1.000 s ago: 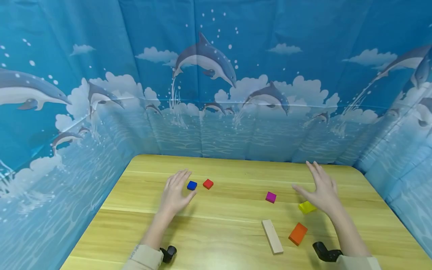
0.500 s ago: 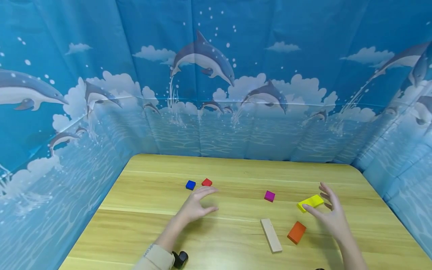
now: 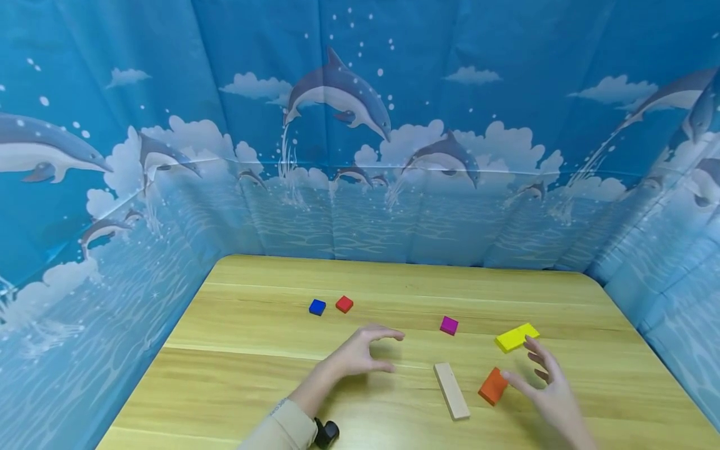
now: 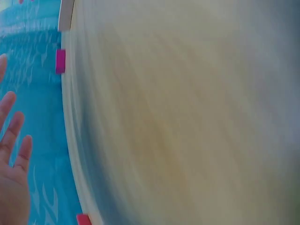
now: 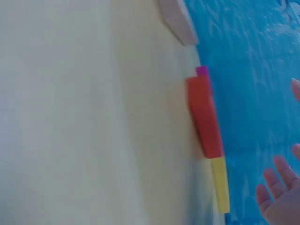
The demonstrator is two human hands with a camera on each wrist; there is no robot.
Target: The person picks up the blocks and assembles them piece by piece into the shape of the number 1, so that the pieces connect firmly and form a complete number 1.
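My left hand (image 3: 360,355) hovers above the middle of the table, thumb and fingers spread apart with nothing between them. To its right lies a plain wooden block (image 3: 452,391). My right hand (image 3: 550,389) is just right of an orange block (image 3: 493,386), its thumb close to the block's edge; whether they touch, I cannot tell. A yellow block (image 3: 517,337) lies just beyond the right fingertips. In the right wrist view, the orange block (image 5: 205,117) and yellow block (image 5: 220,184) appear in line, left of the right hand's fingers (image 5: 276,185).
Farther back on the wooden table (image 3: 253,375) lie a small magenta block (image 3: 449,325), a blue block (image 3: 317,307) and a red block (image 3: 344,304). A dolphin-print curtain (image 3: 371,219) closes off the table's back and sides.
The left hand has moved right, from beside the blue block to the table's middle. The right hand has drawn back toward the near edge, from past the yellow block to beside the orange one.
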